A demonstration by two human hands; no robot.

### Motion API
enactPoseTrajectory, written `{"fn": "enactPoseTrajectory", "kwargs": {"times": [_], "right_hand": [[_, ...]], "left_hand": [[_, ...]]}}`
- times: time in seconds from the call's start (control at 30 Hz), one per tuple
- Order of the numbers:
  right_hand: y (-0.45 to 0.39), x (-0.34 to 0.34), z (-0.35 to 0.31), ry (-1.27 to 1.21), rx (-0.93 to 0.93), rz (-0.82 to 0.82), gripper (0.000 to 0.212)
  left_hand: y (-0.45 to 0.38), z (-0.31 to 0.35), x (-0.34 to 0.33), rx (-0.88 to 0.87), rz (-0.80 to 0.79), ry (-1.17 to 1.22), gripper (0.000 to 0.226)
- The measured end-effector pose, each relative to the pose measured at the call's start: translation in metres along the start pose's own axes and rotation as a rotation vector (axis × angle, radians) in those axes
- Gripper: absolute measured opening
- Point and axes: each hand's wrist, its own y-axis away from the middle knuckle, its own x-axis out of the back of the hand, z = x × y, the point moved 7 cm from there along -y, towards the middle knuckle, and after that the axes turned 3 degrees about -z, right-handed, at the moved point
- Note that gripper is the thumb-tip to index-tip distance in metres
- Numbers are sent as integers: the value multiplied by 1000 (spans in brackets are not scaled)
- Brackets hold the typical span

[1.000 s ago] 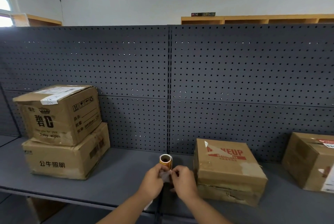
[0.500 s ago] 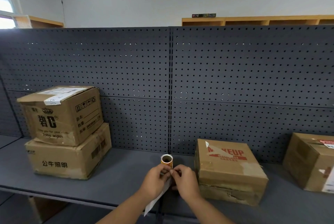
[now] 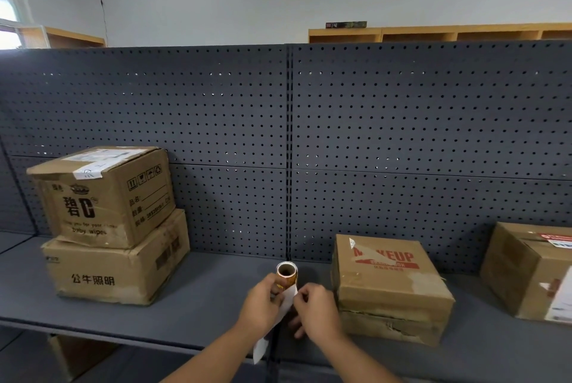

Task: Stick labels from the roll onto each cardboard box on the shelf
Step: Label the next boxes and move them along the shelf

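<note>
Holding the label roll (image 3: 286, 276) over the front of the grey shelf (image 3: 204, 299), both hands work close together at centre. Left hand (image 3: 262, 305) has its fingers curled round the lower part of the roll, open cardboard core pointing up and away. Right hand (image 3: 315, 310) sits just beside it, fingers curled, thumb and forefinger pinching the edge of the white backing strip (image 3: 272, 328). Strip trails down from the roll between the two hands and hangs past the shelf's front edge. Cannot tell whether a label is lifted free of it yet.

Boxes on the shelf:
- MAKEUP box (image 3: 387, 286), just right of the hands, red print on top partly under a torn pale patch, lower front edge crumpled.
- Far-right box (image 3: 532, 271), cut by the frame edge, white and red stickers on top and side.
- Baby wipes box (image 3: 105, 197), at left, stacked on the lower left box (image 3: 114, 274), which carries black Chinese print; white paper and tape across the upper one's flaps.

Dark pegboard panel (image 3: 402, 119) backs the shelf. Wooden shelving (image 3: 433, 33) shows above it against the pale wall.
</note>
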Motion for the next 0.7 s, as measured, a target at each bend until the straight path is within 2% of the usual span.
{"fn": "enactPoseTrajectory", "kwargs": {"times": [0.13,0.23,0.47,0.7], "right_hand": [[5,3,2,-16,-11,7,15],[11,5,1,-3,-13,9,16],[24,11,-1,56,-26,45,15],[30,17,1,62,-21,47,13]], "left_hand": [[5,3,1,-26,42,-91,18],[4,1,2,23,61,-124,18],[0,0,-3,21,73,-313,33],[0,-12,5,112,66,-358,40]]}}
